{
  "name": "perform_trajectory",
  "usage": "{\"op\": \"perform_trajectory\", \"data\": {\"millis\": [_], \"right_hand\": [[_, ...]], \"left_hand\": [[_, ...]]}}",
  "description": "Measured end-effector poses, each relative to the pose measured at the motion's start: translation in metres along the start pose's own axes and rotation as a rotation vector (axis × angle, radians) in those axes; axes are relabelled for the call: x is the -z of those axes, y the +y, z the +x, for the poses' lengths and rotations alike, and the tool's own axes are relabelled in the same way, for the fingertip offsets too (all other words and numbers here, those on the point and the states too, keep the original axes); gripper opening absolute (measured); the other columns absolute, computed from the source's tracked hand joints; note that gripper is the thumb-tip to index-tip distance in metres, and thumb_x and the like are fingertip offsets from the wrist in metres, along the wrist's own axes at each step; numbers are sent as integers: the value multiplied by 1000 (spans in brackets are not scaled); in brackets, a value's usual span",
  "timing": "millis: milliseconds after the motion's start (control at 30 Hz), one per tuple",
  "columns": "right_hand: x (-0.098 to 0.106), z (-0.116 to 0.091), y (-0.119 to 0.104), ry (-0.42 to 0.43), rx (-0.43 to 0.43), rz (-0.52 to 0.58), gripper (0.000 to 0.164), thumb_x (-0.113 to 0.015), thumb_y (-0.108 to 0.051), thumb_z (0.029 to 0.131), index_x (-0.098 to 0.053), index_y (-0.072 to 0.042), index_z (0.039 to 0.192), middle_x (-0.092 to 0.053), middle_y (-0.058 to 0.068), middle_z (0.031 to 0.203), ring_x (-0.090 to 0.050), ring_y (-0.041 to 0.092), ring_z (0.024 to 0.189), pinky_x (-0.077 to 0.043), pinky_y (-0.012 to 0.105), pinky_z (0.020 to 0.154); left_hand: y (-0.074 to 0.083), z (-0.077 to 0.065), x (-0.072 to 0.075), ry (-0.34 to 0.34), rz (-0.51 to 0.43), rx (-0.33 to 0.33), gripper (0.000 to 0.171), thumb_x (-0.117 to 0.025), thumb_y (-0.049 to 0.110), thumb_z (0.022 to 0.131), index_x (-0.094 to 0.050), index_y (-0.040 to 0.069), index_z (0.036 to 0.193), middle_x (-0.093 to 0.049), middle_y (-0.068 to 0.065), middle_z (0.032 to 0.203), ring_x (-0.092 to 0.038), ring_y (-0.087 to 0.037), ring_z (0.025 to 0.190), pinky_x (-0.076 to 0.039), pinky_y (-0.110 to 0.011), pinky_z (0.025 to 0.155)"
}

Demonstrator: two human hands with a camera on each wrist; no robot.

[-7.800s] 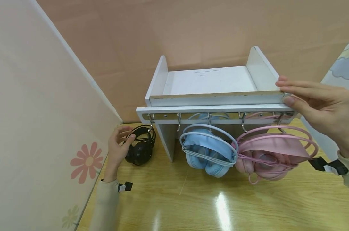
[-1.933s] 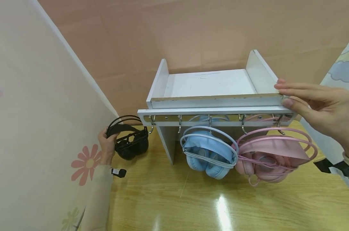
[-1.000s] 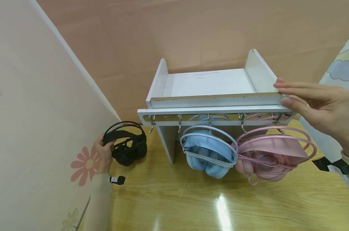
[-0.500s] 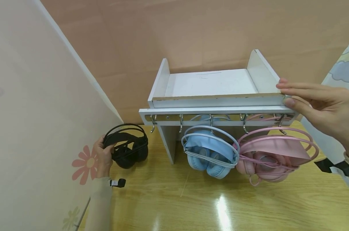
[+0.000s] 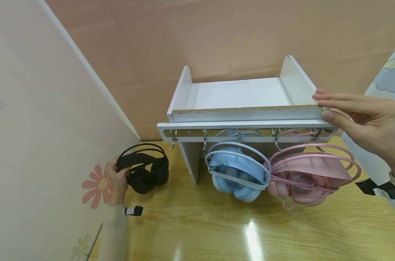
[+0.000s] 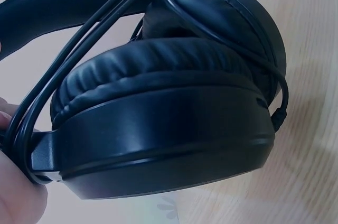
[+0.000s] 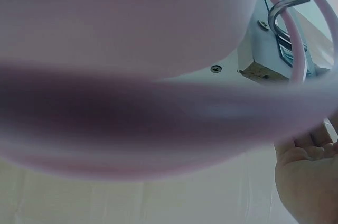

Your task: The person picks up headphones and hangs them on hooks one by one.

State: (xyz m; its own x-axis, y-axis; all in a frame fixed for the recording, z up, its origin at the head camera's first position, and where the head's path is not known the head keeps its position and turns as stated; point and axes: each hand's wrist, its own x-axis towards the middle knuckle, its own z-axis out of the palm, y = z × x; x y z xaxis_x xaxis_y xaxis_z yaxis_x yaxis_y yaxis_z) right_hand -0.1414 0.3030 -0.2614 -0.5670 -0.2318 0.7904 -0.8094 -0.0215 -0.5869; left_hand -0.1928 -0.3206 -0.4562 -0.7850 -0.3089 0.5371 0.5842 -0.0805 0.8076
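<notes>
My left hand (image 5: 117, 179) grips a pair of black headphones (image 5: 146, 174) by the left side of the headband, left of a white shelf (image 5: 249, 115). Up close in the left wrist view, the black ear cups (image 6: 163, 129) show with thin cords looped across them. My right hand (image 5: 368, 119) holds the shelf's right front corner, thumb in front and fingers on the side panel. In the right wrist view that hand (image 7: 309, 182) is partly hidden by blurred pink headphones close to the camera.
Metal hooks (image 5: 205, 139) line the shelf's front rail (image 5: 246, 125). Light blue headphones (image 5: 239, 165) hang from the middle hook, and pink headphones (image 5: 311, 166) hang at the right. A floral panel (image 5: 53, 145) stands close on the left, above the wooden table (image 5: 217, 232).
Earlier, the black headphones lay beside the shelf with my left hand at them. It took hold and shifted them left, then slightly toward me. My right hand stays at the corner.
</notes>
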Motion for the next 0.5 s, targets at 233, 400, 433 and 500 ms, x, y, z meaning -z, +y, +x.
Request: {"op": "perform_trajectory", "data": {"millis": [233, 400, 433, 500], "right_hand": [[-1, -1, 0, 5, 0, 4, 30, -73, 13, 93, -61, 34, 110, -74, 21, 131, -66, 23, 136, -49, 20, 111], [-1, -1, 0, 21, -17, 12, 30, -73, 14, 92, -61, 34, 111, -74, 22, 131, -66, 23, 136, -49, 20, 111], [-1, -1, 0, 20, -14, 20, 29, -73, 15, 92, -61, 35, 110, -74, 22, 131, -66, 23, 136, -49, 21, 111], [-2, -1, 0, 23, -15, 30, 29, -73, 16, 92, -61, 35, 110, -74, 22, 131, -66, 24, 136, -49, 21, 111]], "left_hand": [[2, -5, 4, -8, 6, -9, 28, -55, -28, 80, -52, -3, 69, -47, 9, 54, -39, -6, 42, -28, -20, 40], [3, -6, 3, -6, 17, -5, 25, -57, -26, 81, -52, -5, 70, -48, 8, 56, -41, -5, 44, -30, -19, 42], [4, -7, 3, -5, 19, -4, 24, -57, -26, 82, -52, -5, 71, -48, 8, 56, -41, -5, 44, -30, -19, 42], [5, -9, 2, -2, 16, 0, 23, -57, -26, 81, -52, -5, 71, -49, 8, 56, -41, -7, 45, -30, -20, 42]]}}
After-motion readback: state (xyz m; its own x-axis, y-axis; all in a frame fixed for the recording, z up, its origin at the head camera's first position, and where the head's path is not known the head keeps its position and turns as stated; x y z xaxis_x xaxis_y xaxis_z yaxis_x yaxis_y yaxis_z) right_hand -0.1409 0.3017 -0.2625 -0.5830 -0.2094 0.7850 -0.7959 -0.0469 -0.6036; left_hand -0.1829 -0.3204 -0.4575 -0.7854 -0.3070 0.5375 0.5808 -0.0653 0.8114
